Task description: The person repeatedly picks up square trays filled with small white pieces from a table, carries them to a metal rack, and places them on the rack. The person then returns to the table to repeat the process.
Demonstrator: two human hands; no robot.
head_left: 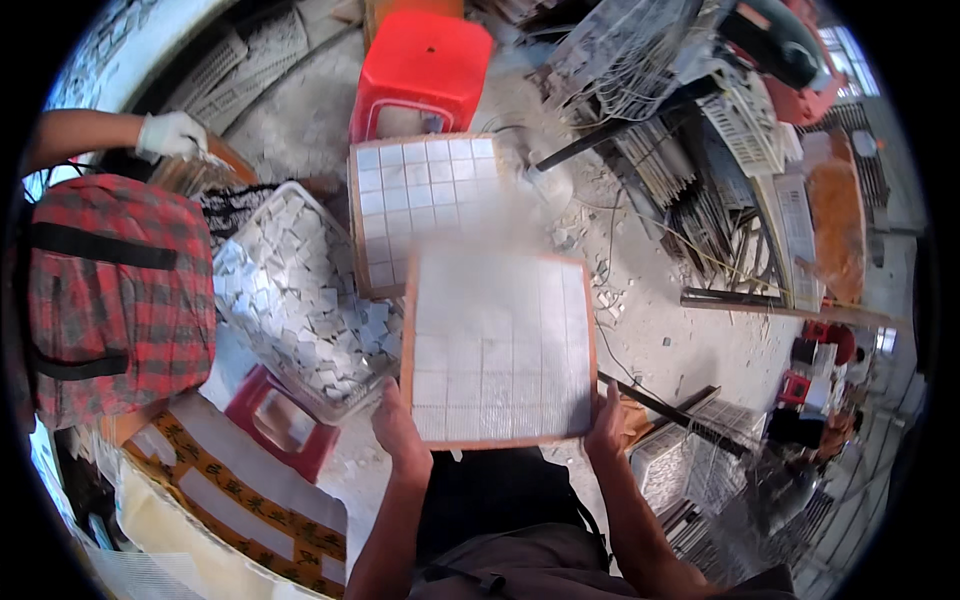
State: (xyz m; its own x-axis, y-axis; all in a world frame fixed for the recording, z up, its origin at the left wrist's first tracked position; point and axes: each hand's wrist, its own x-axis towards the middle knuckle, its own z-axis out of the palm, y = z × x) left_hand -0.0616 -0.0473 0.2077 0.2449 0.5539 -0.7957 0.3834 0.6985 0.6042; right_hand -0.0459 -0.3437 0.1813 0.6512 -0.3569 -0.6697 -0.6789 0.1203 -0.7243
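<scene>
A shallow wooden-edged tray (520, 442) is held in front of my body, its face covered with a grid of pale square tiles (500, 350). My left hand (400, 430) grips its lower left corner, while my right hand (605, 425) holds the lower right edge. A whitish blur hides part of the tray's far edge. Just beyond lies a second tiled tray (378, 293), partly covered by the blur and the held one. To the left, a white plastic basket (350, 408) is full of loose, jumbled square tiles (290, 260).
A red stool (430, 65) stands beyond the trays. Another person's gloved hand (172, 134) is at far left, above red-and-black checked fabric (120, 280). A dark red stool (318, 450) and taped carton (240, 500) sit lower left. Stacked panels (660, 165) and metal bars lie right.
</scene>
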